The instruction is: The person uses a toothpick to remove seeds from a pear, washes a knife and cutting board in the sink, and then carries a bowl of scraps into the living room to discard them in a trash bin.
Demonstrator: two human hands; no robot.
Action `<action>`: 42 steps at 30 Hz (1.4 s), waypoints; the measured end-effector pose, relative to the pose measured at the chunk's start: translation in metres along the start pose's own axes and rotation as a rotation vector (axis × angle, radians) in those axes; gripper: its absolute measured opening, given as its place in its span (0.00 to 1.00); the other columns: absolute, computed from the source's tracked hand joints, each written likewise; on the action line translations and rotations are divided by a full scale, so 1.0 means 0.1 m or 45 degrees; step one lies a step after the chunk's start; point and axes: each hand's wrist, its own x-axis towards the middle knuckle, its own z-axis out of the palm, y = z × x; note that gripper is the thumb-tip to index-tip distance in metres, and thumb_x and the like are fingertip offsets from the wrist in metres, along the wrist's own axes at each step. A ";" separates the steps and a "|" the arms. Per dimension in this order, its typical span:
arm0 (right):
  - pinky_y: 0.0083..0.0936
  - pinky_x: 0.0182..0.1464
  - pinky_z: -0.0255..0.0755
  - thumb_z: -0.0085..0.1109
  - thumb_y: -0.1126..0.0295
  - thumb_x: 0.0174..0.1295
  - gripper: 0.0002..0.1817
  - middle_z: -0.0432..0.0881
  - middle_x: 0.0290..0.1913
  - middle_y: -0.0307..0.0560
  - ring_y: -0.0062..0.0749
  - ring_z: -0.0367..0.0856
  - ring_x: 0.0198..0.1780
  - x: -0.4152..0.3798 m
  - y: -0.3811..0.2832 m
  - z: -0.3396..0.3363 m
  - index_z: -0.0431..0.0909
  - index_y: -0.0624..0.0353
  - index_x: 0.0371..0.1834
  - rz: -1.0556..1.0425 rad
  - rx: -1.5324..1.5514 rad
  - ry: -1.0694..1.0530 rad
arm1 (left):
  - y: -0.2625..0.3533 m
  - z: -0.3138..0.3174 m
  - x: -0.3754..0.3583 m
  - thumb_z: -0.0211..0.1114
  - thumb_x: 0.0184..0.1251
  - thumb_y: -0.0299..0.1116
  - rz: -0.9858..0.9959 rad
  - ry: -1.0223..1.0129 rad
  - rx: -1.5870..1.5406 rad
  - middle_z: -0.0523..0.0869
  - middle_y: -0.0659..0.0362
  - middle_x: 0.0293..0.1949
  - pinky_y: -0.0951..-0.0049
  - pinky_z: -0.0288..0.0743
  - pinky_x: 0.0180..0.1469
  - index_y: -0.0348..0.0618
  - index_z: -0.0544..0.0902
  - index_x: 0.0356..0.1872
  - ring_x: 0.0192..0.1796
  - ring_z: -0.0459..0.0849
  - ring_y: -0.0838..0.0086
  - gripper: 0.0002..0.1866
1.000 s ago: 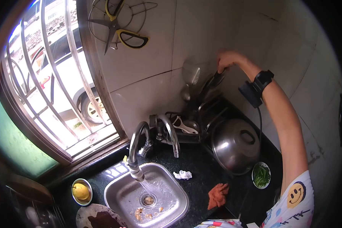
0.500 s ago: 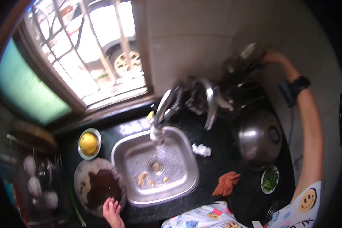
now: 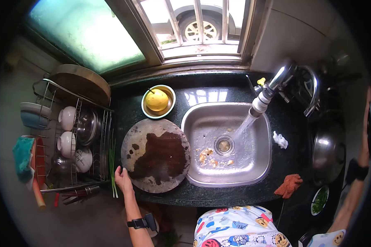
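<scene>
My left hand is at the lower left rim of a round chopping board, fingers apart and reaching upward. Just left of it lie long green scallions. The board has a large dark wet patch and sits on the counter against the sink's left side. My right arm stretches up the far right, where my right hand is a dim sliver at the view's dark edge, its fingers hidden. Water runs from the faucet into the steel sink, where pale brownish scraps lie near the drain.
A yellow fruit sits in a bowl behind the board. At left stands a dish rack with bowls. Right of the sink are a crumpled white wad, an orange-brown cloth, a plate of chopped greens and a domed metal lid.
The view has swung left, bringing the dish rack into fuller sight. My left hand has gone from over the board to its left rim; my right hand has left the back right corner.
</scene>
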 end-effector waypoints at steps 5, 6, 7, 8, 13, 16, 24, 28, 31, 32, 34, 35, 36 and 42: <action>0.17 0.37 0.73 0.58 0.76 0.64 0.04 0.79 0.34 0.38 0.18 0.77 0.35 -1.53 -2.02 -0.02 0.81 0.63 0.38 0.563 0.755 -0.629 | -0.14 0.27 0.46 0.56 0.74 0.38 0.052 -0.193 -0.081 0.77 0.46 0.61 0.69 0.67 0.64 0.29 0.69 0.65 0.61 0.77 0.64 0.26; 0.17 0.38 0.75 0.58 0.76 0.63 0.06 0.83 0.37 0.42 0.19 0.80 0.36 -1.92 -2.30 0.16 0.82 0.63 0.41 0.864 1.077 -0.883 | -0.10 0.31 0.49 0.56 0.74 0.39 0.103 -0.195 -0.052 0.78 0.45 0.60 0.68 0.68 0.62 0.30 0.70 0.64 0.60 0.78 0.63 0.26; 0.18 0.35 0.75 0.63 0.75 0.60 0.08 0.83 0.34 0.42 0.21 0.80 0.35 -2.25 -2.60 0.31 0.82 0.63 0.42 1.114 1.254 -1.155 | -0.05 0.32 0.50 0.56 0.74 0.39 0.113 -0.215 -0.061 0.78 0.45 0.60 0.68 0.68 0.62 0.30 0.70 0.64 0.60 0.78 0.63 0.26; 0.19 0.36 0.77 0.65 0.73 0.59 0.13 0.84 0.40 0.44 0.23 0.81 0.39 -2.63 -2.88 0.50 0.81 0.64 0.47 1.262 1.412 -1.383 | 0.01 0.31 0.50 0.56 0.73 0.38 0.112 -0.227 0.078 0.79 0.46 0.59 0.67 0.70 0.60 0.31 0.71 0.63 0.58 0.79 0.63 0.25; 0.34 0.62 0.70 0.72 0.48 0.52 0.50 0.74 0.60 0.63 0.41 0.75 0.61 -3.47 -4.27 1.16 0.60 0.74 0.68 1.557 1.487 -1.653 | -0.03 0.31 0.57 0.55 0.70 0.35 -0.021 -0.254 -0.008 0.81 0.49 0.53 0.67 0.71 0.57 0.30 0.73 0.59 0.53 0.79 0.65 0.22; 0.35 0.69 0.61 0.70 0.46 0.54 0.53 0.69 0.65 0.65 0.47 0.67 0.68 -3.49 -4.73 1.16 0.54 0.74 0.71 1.558 1.419 -1.471 | -0.13 0.33 0.45 0.57 0.69 0.36 -0.062 -0.183 0.062 0.80 0.50 0.50 0.67 0.71 0.56 0.31 0.75 0.55 0.51 0.78 0.66 0.20; 0.26 0.57 0.69 0.64 0.43 0.60 0.35 0.82 0.52 0.45 0.27 0.77 0.52 -3.52 -3.84 1.36 0.75 0.61 0.59 1.733 1.400 -1.282 | -0.02 0.33 -0.89 0.62 0.69 0.35 -0.135 -0.371 -0.084 0.77 0.54 0.48 0.71 0.68 0.57 0.33 0.74 0.49 0.51 0.75 0.72 0.17; 0.27 0.53 0.71 0.64 0.42 0.60 0.33 0.82 0.49 0.42 0.26 0.77 0.49 -3.24 -3.57 1.41 0.80 0.60 0.56 1.779 1.333 -1.365 | -0.12 0.42 -1.20 0.65 0.66 0.34 -0.327 -0.501 -0.535 0.75 0.54 0.51 0.65 0.73 0.54 0.39 0.70 0.54 0.54 0.75 0.70 0.20; 0.28 0.52 0.73 0.65 0.42 0.60 0.34 0.82 0.50 0.45 0.27 0.77 0.50 -3.38 -3.34 1.61 0.80 0.63 0.55 1.888 1.456 -1.394 | 0.47 0.35 -1.43 0.68 0.64 0.36 -0.677 -0.543 -0.747 0.76 0.55 0.50 0.60 0.74 0.53 0.43 0.69 0.55 0.55 0.76 0.67 0.22; 0.28 0.52 0.73 0.65 0.42 0.60 0.34 0.82 0.50 0.45 0.27 0.77 0.50 -3.37 -3.28 1.60 0.80 0.63 0.55 1.894 1.452 -1.366 | 0.51 0.38 -1.45 0.69 0.62 0.38 -0.733 -0.580 -0.765 0.76 0.55 0.53 0.54 0.73 0.57 0.45 0.69 0.57 0.57 0.76 0.64 0.26; 0.30 0.51 0.75 0.65 0.43 0.59 0.35 0.82 0.51 0.47 0.28 0.78 0.51 -3.30 -3.15 1.63 0.79 0.66 0.55 1.982 1.400 -1.523 | 0.64 0.45 -1.45 0.67 0.61 0.35 -0.681 -0.877 -0.885 0.77 0.54 0.57 0.51 0.71 0.61 0.44 0.69 0.62 0.59 0.76 0.60 0.28; 0.30 0.51 0.75 0.65 0.43 0.59 0.35 0.82 0.51 0.47 0.28 0.78 0.51 -3.28 -3.07 1.64 0.79 0.66 0.55 1.985 1.395 -1.500 | 0.67 0.51 -1.44 0.67 0.61 0.35 -0.677 -0.898 -0.888 0.77 0.54 0.57 0.51 0.71 0.61 0.44 0.69 0.62 0.59 0.76 0.60 0.28; 0.31 0.52 0.75 0.64 0.44 0.61 0.35 0.82 0.52 0.48 0.30 0.78 0.52 -3.25 -2.97 1.62 0.78 0.67 0.56 2.000 1.350 -1.559 | 0.69 0.55 -1.43 0.65 0.60 0.33 -0.802 -1.118 -1.002 0.77 0.53 0.58 0.50 0.70 0.63 0.42 0.69 0.63 0.60 0.76 0.59 0.28; 0.31 0.61 0.68 0.58 0.57 0.64 0.27 0.79 0.59 0.51 0.34 0.75 0.60 -3.35 -2.34 1.62 0.75 0.67 0.60 1.503 1.332 -1.847 | 0.72 0.94 -1.80 0.60 0.55 0.24 -1.062 -1.213 -1.263 0.81 0.51 0.56 0.51 0.68 0.67 0.36 0.73 0.60 0.59 0.78 0.56 0.27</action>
